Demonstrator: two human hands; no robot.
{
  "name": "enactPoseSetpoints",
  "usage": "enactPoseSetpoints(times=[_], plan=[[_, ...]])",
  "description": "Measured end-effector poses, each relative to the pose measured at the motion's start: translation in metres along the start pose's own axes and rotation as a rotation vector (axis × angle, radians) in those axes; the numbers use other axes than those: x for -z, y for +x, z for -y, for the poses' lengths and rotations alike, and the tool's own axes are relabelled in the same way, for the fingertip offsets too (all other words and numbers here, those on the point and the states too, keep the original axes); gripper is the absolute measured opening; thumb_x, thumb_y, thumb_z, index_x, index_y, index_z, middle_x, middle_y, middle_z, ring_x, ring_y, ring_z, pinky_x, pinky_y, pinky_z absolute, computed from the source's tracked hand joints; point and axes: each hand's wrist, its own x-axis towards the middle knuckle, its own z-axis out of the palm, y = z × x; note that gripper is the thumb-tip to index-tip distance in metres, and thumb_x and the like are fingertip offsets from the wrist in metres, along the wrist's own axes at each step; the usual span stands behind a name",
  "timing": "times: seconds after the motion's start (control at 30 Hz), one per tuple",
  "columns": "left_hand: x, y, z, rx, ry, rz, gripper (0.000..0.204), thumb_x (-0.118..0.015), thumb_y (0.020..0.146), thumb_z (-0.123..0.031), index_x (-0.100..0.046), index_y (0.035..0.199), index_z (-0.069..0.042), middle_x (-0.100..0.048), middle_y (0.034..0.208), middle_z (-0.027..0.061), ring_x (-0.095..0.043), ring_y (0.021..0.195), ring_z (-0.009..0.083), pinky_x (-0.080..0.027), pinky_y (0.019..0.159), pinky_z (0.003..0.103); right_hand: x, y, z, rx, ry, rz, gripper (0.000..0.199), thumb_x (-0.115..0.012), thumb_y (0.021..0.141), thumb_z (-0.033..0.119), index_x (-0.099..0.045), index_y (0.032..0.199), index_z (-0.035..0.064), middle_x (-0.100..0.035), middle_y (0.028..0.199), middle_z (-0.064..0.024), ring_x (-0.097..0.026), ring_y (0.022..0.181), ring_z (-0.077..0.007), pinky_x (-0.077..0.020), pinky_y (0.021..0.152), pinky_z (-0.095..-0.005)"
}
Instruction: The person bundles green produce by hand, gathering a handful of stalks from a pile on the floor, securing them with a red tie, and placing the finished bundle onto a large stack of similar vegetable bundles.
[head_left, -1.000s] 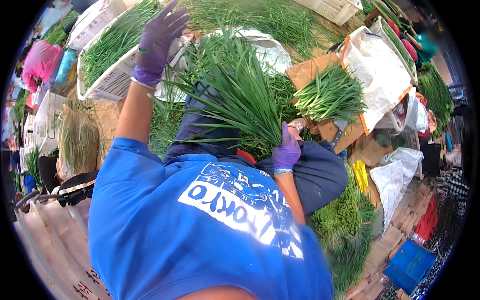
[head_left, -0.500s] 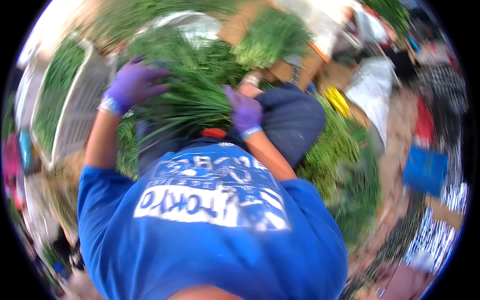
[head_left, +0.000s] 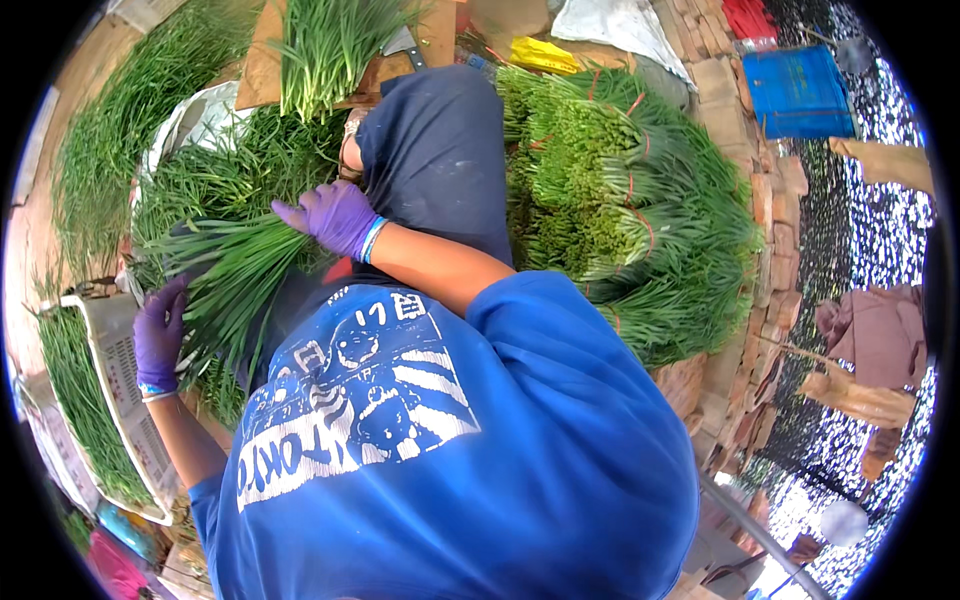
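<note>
Looks steeply down from the head, close over the blue shirt (head_left: 540, 430). Spans a wide fisheye circle.

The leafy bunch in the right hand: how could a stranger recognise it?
Find the blue T-shirt, then the purple-gloved right hand above its print. From there, the leafy bunch fans leftward in long green blades; unlike the red-banded bundles at right, no band shows on it.

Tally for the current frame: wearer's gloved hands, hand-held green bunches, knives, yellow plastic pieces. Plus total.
Gloved: 2, left hand and right hand
Held green bunch: 1
Knife: 1 visible
Yellow plastic: 1
Total: 5
</note>
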Motion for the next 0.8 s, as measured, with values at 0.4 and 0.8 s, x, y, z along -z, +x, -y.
enactPoseSetpoints(times=[0.4,0.8], plan=[[0.011,-0.029,0.029,0.177,-0.296,0.073,0.024,-0.052,0.075,0.005,-0.060,0.097,-0.002,-0.062,0.098,0.0083,-0.057,0.092,0.0138,-0.044,0.079,0.025,0.005,0.019,0.021,0.031,0.009,0.068,0.042,-0.036,0.080,0.018,-0.042,0.120,0.0275,-0.047,0.068,-0.0009,-0.049,0.059,-0.0158,-0.0372,0.051,-0.0322],[-0.001,-0.026,-0.005,0.101,-0.465,0.068,0.047,-0.039,0.076,0.011,-0.044,0.121,-0.004,-0.047,0.122,0.0108,-0.047,0.110,0.0181,-0.043,0.084,0.027,0.007,0.020,0.022,0.027,0.021,0.028,0.041,-0.037,0.080,0.019,-0.042,0.120,0.0282,-0.048,0.067,-0.0006,-0.048,0.057,-0.0154,-0.0351,0.049,-0.0307]])
